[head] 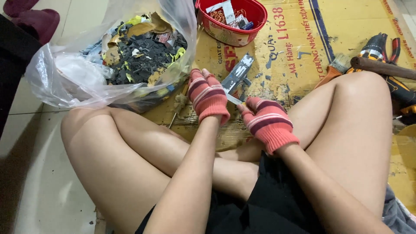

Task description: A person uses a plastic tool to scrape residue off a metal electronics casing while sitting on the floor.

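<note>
My left hand [209,96], in a striped pink knit glove, grips a flat grey metal piece [237,74] that sticks up and away from me. My right hand [268,121], gloved the same way, is closed just right of it, and a thin blade-like tip [234,99] pokes out between the two hands. What the right hand holds is mostly hidden by the glove. Both hands hover over the worn cardboard sheet [299,47] between my bent knees.
A clear plastic bag [86,69] of dark scrap pieces sits at the left. A red bowl [229,19] with copper wire and small parts stands at the top. Pliers [381,45], a wooden handle [383,67] and a brush [336,67] lie at the right.
</note>
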